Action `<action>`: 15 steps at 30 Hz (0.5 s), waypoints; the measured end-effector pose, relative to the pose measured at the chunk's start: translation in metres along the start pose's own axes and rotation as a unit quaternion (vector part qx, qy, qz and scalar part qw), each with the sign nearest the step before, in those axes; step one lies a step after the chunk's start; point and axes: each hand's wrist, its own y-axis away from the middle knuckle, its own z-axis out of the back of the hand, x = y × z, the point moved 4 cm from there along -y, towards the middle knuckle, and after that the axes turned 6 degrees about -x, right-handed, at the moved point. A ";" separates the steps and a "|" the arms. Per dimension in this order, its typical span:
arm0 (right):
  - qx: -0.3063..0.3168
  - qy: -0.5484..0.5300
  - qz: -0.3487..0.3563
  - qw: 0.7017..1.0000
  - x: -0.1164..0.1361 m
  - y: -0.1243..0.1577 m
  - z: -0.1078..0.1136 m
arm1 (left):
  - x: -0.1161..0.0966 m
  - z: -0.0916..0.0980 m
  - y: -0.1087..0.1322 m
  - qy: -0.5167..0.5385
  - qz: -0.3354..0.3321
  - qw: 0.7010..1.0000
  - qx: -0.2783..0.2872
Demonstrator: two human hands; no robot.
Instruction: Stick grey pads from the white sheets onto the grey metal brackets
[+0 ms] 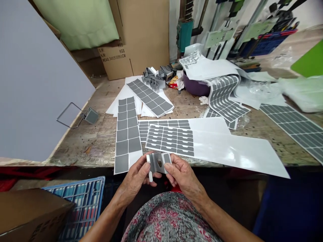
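Between the two hands, at the near edge of the surface (98, 148), a bent metal bracket (154, 164) sits within the grip itself, long axis roughly left to right. The left hand (137, 173) pinches the end with the white strip (150, 176), the right hand (183, 170) the other, thumb on its face; both are closed on it, neither nearer. Just beyond lie overlapping sheets of grey stickers (170, 139), with a narrow sticker sheet (122, 134) nearer the left; farther back, heaped brackets (154, 80) and a purple bowl (194, 85). Nothing stands between either hand and the bracket
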 end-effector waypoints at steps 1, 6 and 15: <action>0.009 -0.001 0.000 1.000 0.001 0.000 -0.001 | -0.001 0.002 0.000 0.002 -0.002 1.000 0.000; 0.040 -0.006 0.003 0.999 -0.001 0.002 -0.004 | -0.011 0.007 0.000 0.018 -0.011 1.000 -0.008; 0.081 -0.172 -0.116 0.975 -0.005 -0.002 -0.018 | -0.049 0.017 0.007 -0.088 -0.147 0.985 -0.012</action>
